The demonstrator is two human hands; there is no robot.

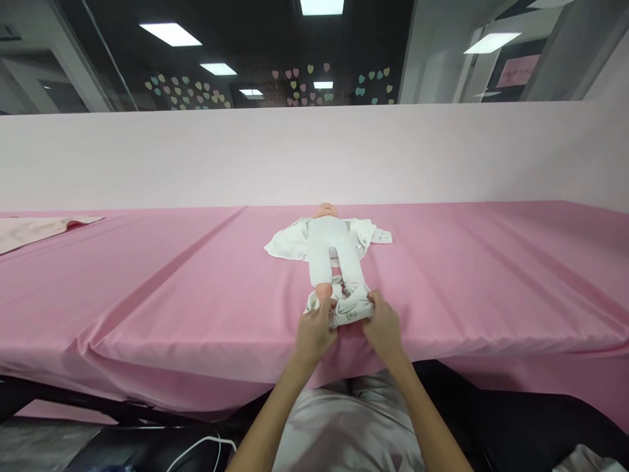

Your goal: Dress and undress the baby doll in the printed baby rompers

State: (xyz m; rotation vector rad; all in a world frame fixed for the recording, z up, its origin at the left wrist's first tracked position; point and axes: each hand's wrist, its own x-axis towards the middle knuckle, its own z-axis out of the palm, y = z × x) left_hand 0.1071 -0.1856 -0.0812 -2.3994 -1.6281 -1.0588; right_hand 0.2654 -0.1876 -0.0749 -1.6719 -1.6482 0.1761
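Observation:
A baby doll (327, 239) with a white cloth body lies on its back, its head away from me and its feet toward me. Under its upper body a white baby shirt (289, 242) is spread open. Around the doll's lower legs are white printed baby pants (352, 309), bunched up. My left hand (317, 333) pinches the left side of the pants, close to the doll's bare foot (323, 292). On the other side, my right hand (383, 324) grips the edge of the pants. The doll's other foot is hidden in the fabric.
A pink cloth (171, 282) with folds covers the table. At the far left lies a pale pink piece of fabric (39, 231). Behind the table stands a white wall (314, 157) with glass above. Black chairs (535, 419) and a white cable (201, 442) are below the near edge.

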